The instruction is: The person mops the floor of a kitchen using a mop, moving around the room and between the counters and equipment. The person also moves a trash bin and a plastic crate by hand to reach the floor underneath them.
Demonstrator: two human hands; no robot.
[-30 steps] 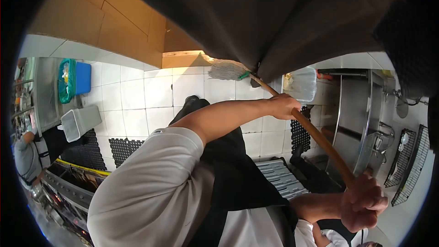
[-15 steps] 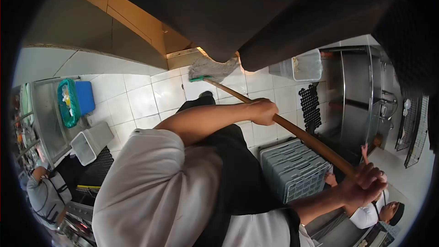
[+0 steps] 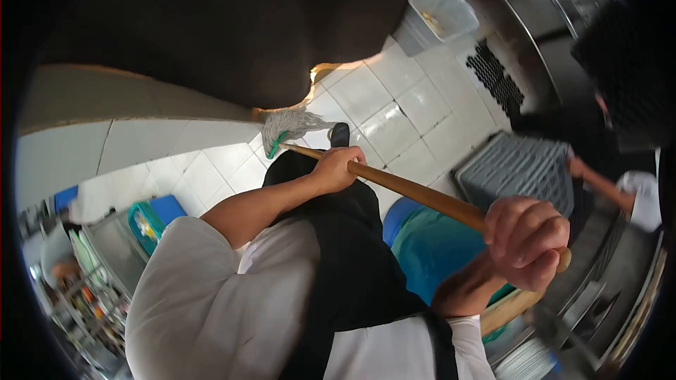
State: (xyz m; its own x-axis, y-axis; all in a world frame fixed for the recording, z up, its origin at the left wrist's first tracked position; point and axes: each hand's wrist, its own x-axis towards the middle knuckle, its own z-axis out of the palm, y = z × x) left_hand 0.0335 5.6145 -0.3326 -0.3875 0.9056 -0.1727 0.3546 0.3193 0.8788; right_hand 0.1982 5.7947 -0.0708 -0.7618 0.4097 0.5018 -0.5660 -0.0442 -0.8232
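A string mop crosses the view, with grey strands [image 3: 294,124], a green clamp [image 3: 277,145] and a long wooden handle [image 3: 415,193]. Its strands lie on the white tiled floor [image 3: 391,130] by the foot of a pale wall. My left hand [image 3: 338,169] is closed around the lower part of the handle. Higher up, near the rounded end, my right hand [image 3: 527,243] wraps the handle, fingers curled. A dark shoe [image 3: 339,135] shows close beside the strands.
To the right stand a bin with a teal bag [image 3: 433,243] and a grey crate [image 3: 517,169], which a co-worker's hand [image 3: 577,167] touches. Farther off are a translucent tub [image 3: 443,14] and a black mat [image 3: 495,77]. A green-lined bin [image 3: 144,229] stands left.
My view has turned. The mop head has moved left along the wall, and both hands keep hold of the handle. The crate has shifted away, with the co-worker's hand at it.
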